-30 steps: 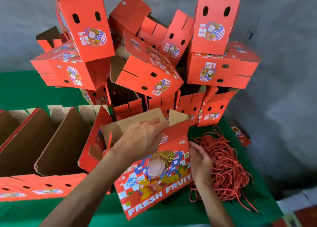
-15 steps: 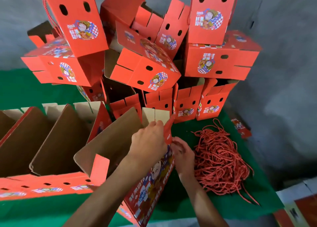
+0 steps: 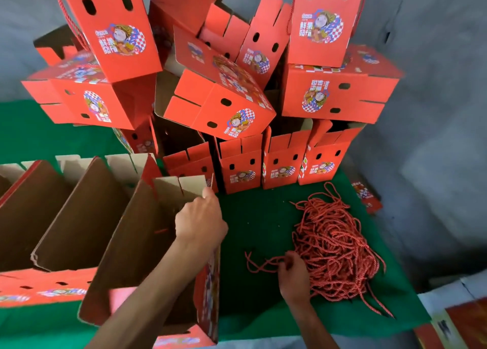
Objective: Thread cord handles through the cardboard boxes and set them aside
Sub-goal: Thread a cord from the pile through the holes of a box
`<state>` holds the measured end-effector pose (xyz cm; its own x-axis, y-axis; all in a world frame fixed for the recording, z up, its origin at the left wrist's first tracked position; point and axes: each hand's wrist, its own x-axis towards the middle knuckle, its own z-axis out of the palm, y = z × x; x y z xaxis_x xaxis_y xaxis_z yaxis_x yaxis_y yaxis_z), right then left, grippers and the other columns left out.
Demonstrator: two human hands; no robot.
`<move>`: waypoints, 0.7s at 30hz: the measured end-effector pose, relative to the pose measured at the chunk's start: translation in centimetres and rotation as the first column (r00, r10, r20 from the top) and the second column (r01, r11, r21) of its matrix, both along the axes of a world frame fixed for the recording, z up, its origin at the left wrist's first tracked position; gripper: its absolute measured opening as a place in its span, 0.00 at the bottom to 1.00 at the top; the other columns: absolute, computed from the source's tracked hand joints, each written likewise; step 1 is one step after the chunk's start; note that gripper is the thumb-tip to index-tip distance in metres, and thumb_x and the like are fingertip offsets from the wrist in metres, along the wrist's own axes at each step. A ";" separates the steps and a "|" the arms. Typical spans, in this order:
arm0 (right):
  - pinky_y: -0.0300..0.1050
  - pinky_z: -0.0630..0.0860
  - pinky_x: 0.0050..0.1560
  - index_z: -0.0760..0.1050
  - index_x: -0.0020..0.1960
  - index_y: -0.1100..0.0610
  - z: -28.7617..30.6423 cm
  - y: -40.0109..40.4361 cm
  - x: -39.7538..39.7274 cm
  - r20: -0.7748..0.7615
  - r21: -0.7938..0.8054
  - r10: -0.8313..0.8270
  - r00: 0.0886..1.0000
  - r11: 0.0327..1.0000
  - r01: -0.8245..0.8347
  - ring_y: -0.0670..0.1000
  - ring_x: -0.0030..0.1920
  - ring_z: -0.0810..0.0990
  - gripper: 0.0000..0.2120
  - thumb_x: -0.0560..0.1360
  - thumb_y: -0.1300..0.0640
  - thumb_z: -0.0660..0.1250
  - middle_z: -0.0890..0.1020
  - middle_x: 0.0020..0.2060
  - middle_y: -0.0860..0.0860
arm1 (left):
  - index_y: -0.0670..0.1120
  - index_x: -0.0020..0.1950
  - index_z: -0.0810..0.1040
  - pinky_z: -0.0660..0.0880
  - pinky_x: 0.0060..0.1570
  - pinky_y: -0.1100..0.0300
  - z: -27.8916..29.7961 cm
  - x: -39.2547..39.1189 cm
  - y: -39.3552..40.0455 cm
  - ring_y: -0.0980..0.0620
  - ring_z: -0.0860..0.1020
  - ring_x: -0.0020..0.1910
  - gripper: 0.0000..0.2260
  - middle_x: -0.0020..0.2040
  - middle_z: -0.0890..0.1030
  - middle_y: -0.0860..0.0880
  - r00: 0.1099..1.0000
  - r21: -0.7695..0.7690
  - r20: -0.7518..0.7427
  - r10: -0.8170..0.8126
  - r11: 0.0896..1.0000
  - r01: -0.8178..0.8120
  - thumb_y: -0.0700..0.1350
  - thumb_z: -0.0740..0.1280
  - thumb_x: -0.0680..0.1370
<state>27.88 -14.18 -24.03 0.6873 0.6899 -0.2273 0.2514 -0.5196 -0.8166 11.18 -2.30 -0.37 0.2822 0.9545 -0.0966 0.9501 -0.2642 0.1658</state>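
Cardboard box [image 3: 147,256] in work stands open on the green table cover [image 3: 258,222], at the near left of the middle; its inside is plain brown, and its outside is red with a colourful printed picture, seen only as a thin strip on its right wall. The left hand [image 3: 201,221] rests on the far right upper edge of this box, the fingers curled over the edge and holding it, with the forearm crossing over the open top. To the right of the box, on the cover, lies a loose heap of red cords [image 3: 334,246], twisted red with a lighter thread. The right hand [image 3: 292,272] is at the near left side of this heap, and its fingers are bent and pinch one cord [image 3: 263,264], which runs to the left on the cover. How many strands the fingers hold I cannot tell, because the hand is seen from the back and is a little blurred. To the left of the open box stand two more open boxes [image 3: 66,217] with brown insides, cut off by the left border. On the far side a pile of red boxes [image 3: 218,98] leans in many directions; each shows two oval holes and a round printed label. The near bottom corner of the open box is blurred, and its print cannot be read.
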 end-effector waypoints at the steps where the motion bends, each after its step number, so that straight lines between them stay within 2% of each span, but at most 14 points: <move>1: 0.51 0.75 0.61 0.77 0.63 0.63 -0.1 -0.2 0.1 0.060 -0.017 0.024 0.998 1.000 -0.023 0.58 0.59 0.80 0.12 0.80 0.63 0.67 0.80 0.58 0.58 | 0.44 0.64 0.66 0.80 0.39 0.51 -0.1 -0.2 0.1 0.43 0.82 0.47 0.17 0.49 0.80 0.46 1.000 -0.025 0.005 0.005 1.000 -0.005 0.43 0.67 0.78; 4: 0.49 0.76 0.57 0.76 0.65 0.58 0.0 0.3 -0.2 0.201 -0.119 0.091 0.975 0.991 -0.068 0.55 0.58 0.79 0.13 0.81 0.58 0.67 0.74 0.62 0.54 | 0.46 0.65 0.64 0.75 0.34 0.55 -0.9 -0.7 0.6 0.45 0.81 0.42 0.17 0.46 0.79 0.48 0.994 -0.085 0.111 0.018 0.996 -0.009 0.44 0.66 0.78; 6: 0.47 0.76 0.59 0.78 0.64 0.55 0.2 1.0 -0.8 0.235 -0.156 0.186 0.954 0.976 -0.152 0.52 0.59 0.79 0.12 0.81 0.56 0.67 0.76 0.61 0.52 | 0.47 0.64 0.64 0.73 0.31 0.57 -1.8 -1.2 0.9 0.48 0.79 0.40 0.17 0.44 0.78 0.49 0.978 -0.124 0.207 0.032 0.992 -0.006 0.45 0.65 0.79; 7: 0.47 0.76 0.60 0.80 0.62 0.54 0.3 1.5 -1.1 0.237 -0.169 0.249 0.939 0.962 -0.212 0.52 0.59 0.79 0.11 0.81 0.55 0.67 0.78 0.59 0.51 | 0.47 0.63 0.65 0.75 0.33 0.55 -2.4 -1.6 1.2 0.49 0.79 0.39 0.16 0.44 0.78 0.49 0.961 -0.166 0.269 0.060 0.986 -0.015 0.46 0.66 0.78; 9: 0.47 0.76 0.58 0.81 0.59 0.53 0.5 2.7 -1.7 0.226 -0.198 0.370 0.901 0.923 -0.329 0.52 0.59 0.80 0.10 0.81 0.52 0.67 0.81 0.56 0.51 | 0.47 0.59 0.70 0.78 0.43 0.53 -3.6 -2.3 1.6 0.49 0.79 0.42 0.13 0.47 0.79 0.48 0.903 -0.304 0.397 0.165 0.952 -0.040 0.45 0.68 0.77; 11: 0.49 0.76 0.51 0.81 0.54 0.54 1.0 4.1 -2.5 0.158 -0.225 0.457 0.875 0.880 -0.418 0.56 0.56 0.82 0.08 0.80 0.51 0.68 0.83 0.51 0.55 | 0.46 0.57 0.75 0.78 0.49 0.53 -4.9 -2.9 1.7 0.48 0.81 0.48 0.11 0.49 0.81 0.48 0.846 -0.413 0.470 0.252 0.910 -0.041 0.44 0.70 0.76; 13: 0.49 0.74 0.45 0.76 0.48 0.53 1.4 5.6 -3.3 0.111 -0.281 0.489 0.865 0.850 -0.445 0.59 0.53 0.82 0.06 0.79 0.50 0.68 0.83 0.49 0.57 | 0.48 0.57 0.78 0.77 0.45 0.56 -5.8 -3.4 1.8 0.52 0.81 0.47 0.10 0.48 0.82 0.50 0.806 -0.433 0.517 0.289 0.900 -0.045 0.44 0.70 0.76; 14: 0.48 0.73 0.44 0.75 0.49 0.53 1.4 6.1 -3.6 0.131 -0.321 0.498 0.857 0.839 -0.439 0.60 0.54 0.82 0.07 0.78 0.50 0.68 0.83 0.50 0.57 | 0.50 0.56 0.77 0.75 0.41 0.59 -5.9 -3.6 1.9 0.55 0.80 0.45 0.10 0.47 0.81 0.52 0.784 -0.428 0.537 0.312 0.902 -0.066 0.44 0.71 0.76; 16: 0.48 0.75 0.48 0.76 0.54 0.54 1.2 6.9 -4.2 0.205 -0.394 0.530 0.823 0.814 -0.426 0.58 0.58 0.81 0.10 0.79 0.48 0.66 0.81 0.55 0.55 | 0.52 0.53 0.77 0.73 0.37 0.62 -6.0 -4.0 2.3 0.58 0.79 0.43 0.09 0.45 0.81 0.55 0.742 -0.425 0.573 0.349 0.900 -0.095 0.42 0.72 0.76; 18: 0.49 0.77 0.52 0.78 0.58 0.53 0.8 7.2 -4.5 0.250 -0.424 0.535 0.807 0.810 -0.405 0.57 0.59 0.81 0.11 0.81 0.49 0.64 0.80 0.57 0.54 | 0.52 0.49 0.76 0.75 0.36 0.62 -5.6 -4.4 2.5 0.54 0.82 0.45 0.09 0.44 0.82 0.54 0.708 -0.447 0.596 0.379 0.889 -0.100 0.40 0.72 0.76; 21: 0.47 0.77 0.51 0.81 0.54 0.53 0.6 6.8 -4.6 0.229 -0.410 0.529 0.817 0.814 -0.411 0.56 0.56 0.81 0.10 0.80 0.50 0.64 0.80 0.55 0.53 | 0.54 0.50 0.75 0.77 0.34 0.62 -4.7 -5.5 2.7 0.56 0.84 0.41 0.10 0.44 0.84 0.54 0.714 -0.459 0.588 0.381 0.883 -0.093 0.41 0.72 0.76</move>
